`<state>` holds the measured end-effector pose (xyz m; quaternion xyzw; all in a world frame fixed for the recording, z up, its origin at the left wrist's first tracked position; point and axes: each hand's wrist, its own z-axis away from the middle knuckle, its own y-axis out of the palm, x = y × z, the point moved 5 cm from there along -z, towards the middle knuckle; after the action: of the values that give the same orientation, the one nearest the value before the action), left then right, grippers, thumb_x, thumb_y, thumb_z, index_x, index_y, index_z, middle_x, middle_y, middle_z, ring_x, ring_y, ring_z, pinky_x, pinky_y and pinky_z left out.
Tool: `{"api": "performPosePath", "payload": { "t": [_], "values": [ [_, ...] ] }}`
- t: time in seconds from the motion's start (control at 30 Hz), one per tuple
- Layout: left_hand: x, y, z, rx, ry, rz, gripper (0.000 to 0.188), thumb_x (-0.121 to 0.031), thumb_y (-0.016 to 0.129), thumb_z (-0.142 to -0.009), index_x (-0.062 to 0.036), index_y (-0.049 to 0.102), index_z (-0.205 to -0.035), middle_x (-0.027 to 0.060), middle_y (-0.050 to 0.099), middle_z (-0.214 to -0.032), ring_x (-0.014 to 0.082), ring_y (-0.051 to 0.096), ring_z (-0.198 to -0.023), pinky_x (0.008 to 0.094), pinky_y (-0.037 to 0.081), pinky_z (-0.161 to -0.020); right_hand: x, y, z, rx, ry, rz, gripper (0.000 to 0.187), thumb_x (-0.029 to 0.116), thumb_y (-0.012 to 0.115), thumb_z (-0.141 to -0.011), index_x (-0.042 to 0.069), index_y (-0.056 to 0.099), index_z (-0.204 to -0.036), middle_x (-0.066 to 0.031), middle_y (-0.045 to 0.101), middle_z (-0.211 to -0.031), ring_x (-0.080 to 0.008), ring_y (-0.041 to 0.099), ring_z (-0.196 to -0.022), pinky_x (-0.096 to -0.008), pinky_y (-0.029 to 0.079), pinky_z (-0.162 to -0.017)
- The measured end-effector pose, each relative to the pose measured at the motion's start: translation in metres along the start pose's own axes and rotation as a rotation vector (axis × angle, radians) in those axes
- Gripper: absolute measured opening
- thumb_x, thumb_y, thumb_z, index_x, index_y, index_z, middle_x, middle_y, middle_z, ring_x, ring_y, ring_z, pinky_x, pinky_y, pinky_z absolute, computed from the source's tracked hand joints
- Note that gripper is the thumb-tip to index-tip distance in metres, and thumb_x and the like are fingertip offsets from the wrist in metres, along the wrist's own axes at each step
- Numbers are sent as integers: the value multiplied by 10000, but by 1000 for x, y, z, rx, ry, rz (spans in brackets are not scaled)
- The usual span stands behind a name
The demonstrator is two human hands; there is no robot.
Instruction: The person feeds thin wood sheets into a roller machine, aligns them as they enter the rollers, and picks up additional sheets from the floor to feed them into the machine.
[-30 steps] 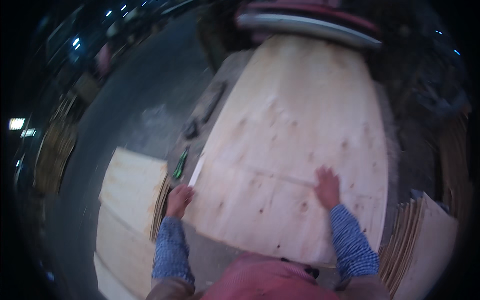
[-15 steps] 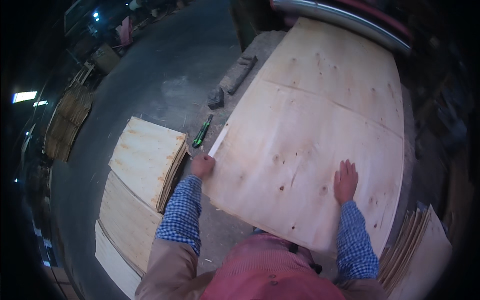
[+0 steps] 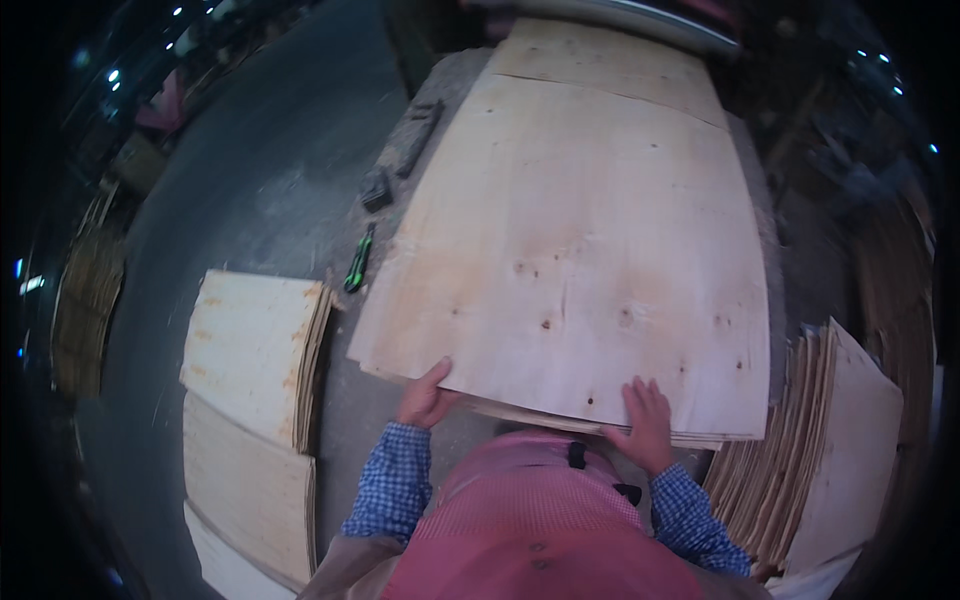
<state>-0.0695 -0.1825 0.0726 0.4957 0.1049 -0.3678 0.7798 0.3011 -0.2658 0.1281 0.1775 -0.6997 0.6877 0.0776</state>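
Note:
A pale veneer sheet (image 3: 560,260) with brown knots lies on top of the stack in front of me. My left hand (image 3: 426,400) grips its near edge, thumb on top and the other fingers partly hidden below. Farther right on the same edge, my right hand (image 3: 648,425) rests with its fingers stretched over the top face and its thumb pointing left along the edge. A green and black utility knife (image 3: 359,258) lies left of the sheet on the grey worktable (image 3: 345,405).
Stacked veneer pieces (image 3: 255,345) stand at the left, and more sheets (image 3: 845,450) lean upright at the right. A dark block (image 3: 376,190) and a long dark bar (image 3: 418,140) lie beyond the knife. A metal roller (image 3: 640,18) crosses the far end.
My left hand has moved from the sheet's left side to its near edge, and a white strip there is gone. My right hand has drawn back to the near edge. The view has shifted.

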Motion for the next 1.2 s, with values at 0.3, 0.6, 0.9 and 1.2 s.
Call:
{"api": "performPosePath", "payload": {
  "t": [0.3, 0.6, 0.9, 1.2],
  "values": [
    [-63, 96, 45, 45, 160, -161, 461, -111, 544, -935, 25, 409, -1354, 184, 580, -1249, 299, 619, -1109, 396, 579, -850, 1, -60, -5, -145, 2, 121, 795, 108, 640, -687, 52, 389, -1440, -218, 370, -1473, -449, 348, -1342, -590, 261, -1091],
    [-15, 41, 83, 18, -48, -141, 528, -103, 467, -957, -59, 306, -1458, 186, 520, -1346, 324, 610, -1121, 424, 592, -817, 16, -74, 31, -63, 55, 80, 797, 64, 638, -622, 37, 431, -1392, -220, 412, -1416, -485, 370, -1285, -589, 301, -1039],
    [-66, 62, -2, -52, 244, -277, 465, -314, 536, -986, -32, 452, -1346, 147, 625, -1215, 278, 655, -1049, 363, 583, -806, -47, -82, -109, -142, 109, 3, 795, 67, 653, -675, 90, 394, -1426, -159, 381, -1460, -443, 341, -1328, -610, 275, -1060],
    [-109, -44, -42, -719, 492, -1026, 318, -188, 635, -875, 27, 654, -1110, 90, 688, -964, 153, 648, -768, 315, 525, -636, -138, -54, -281, -187, 114, 53, 755, 100, 666, -750, 134, 382, -1449, -111, 365, -1495, -397, 312, -1378, -598, 263, -1085]
  ]
}}
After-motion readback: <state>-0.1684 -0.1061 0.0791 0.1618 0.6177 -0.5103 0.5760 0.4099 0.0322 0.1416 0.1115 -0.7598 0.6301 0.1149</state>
